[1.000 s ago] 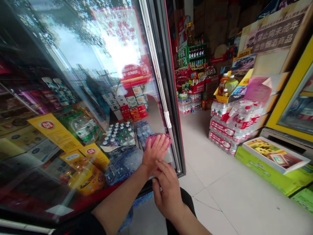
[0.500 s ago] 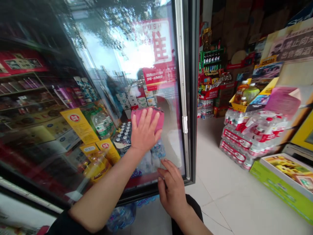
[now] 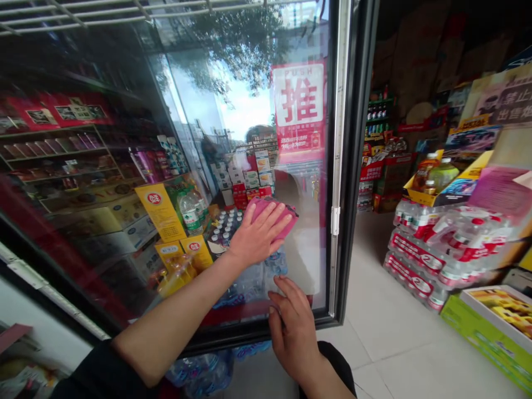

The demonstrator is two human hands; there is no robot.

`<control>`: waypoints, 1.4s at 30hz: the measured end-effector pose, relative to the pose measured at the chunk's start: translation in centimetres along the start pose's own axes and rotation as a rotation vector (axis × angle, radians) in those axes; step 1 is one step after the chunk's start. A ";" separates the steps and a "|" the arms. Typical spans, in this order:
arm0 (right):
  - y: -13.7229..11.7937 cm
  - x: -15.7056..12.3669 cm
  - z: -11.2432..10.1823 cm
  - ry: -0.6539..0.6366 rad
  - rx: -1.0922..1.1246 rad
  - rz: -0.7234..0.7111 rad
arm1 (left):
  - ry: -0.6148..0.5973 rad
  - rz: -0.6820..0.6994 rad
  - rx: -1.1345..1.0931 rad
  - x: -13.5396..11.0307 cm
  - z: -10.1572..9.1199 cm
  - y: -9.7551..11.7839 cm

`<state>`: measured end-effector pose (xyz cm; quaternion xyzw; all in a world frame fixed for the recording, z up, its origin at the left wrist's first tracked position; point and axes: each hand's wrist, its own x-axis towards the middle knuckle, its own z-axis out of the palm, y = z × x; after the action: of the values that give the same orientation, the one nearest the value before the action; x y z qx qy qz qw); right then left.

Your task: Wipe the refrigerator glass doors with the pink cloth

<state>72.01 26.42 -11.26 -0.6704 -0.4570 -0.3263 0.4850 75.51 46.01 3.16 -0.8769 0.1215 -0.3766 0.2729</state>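
Observation:
My left hand [image 3: 258, 235] lies flat on the glass door of a drinks cooler [image 3: 249, 111], pressing a folded pink cloth [image 3: 279, 213] against the pane, with the fingers across the cloth. Lower down, my right hand [image 3: 293, 330] rests its spread fingertips on the glass just above the door's black bottom frame [image 3: 257, 334] and holds nothing. A red "PUSH" sign [image 3: 298, 94] sits on the glass above the cloth. Behind the reflective pane stand bottled water [image 3: 190, 213] and yellow-labelled goods [image 3: 160, 210].
To the right of the door's metal edge and hinge [image 3: 334, 220] lies a tiled floor [image 3: 386, 332]. Shrink-wrapped water bottle packs [image 3: 415, 249] are stacked there, with a green carton [image 3: 477, 332] and shelves of goods [image 3: 382, 149] behind.
The view has swung left, shifting the door rightward in the picture. The cloth under my left hand has moved along the glass, away from the door's metal edge. My right hand stays low.

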 end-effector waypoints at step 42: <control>-3.8 16.6 7.6 -0.054 -0.089 -0.333 | 0.117 -0.361 0.086 -14.0 -1.4 -8.8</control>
<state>74.54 38.96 2.26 -0.6149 -0.5596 -0.4039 0.3815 64.96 58.60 0.65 -0.8486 -0.0385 -0.4746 0.2307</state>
